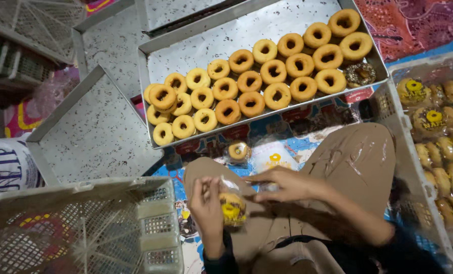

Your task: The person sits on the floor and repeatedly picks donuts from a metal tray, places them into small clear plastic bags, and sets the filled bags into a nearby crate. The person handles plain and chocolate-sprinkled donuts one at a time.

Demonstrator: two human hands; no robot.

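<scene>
Both hands meet over the lap: left hand [207,205] pinches a bagged doughnut [232,208], right hand [282,185] tugs its plastic mouth. Soft, light and crushable, it seems best held by the wrapper's edge. Beyond, a steel tray [196,45] carries ringed doughnuts [259,83].

A metal tray [186,48] of plain ring doughnuts [251,81] is lying beyond the fingers. A white mesh crate [84,228] is sitting just left of them, while another crate [406,147] of bagged doughnuts [442,142] is standing to their right.
</scene>
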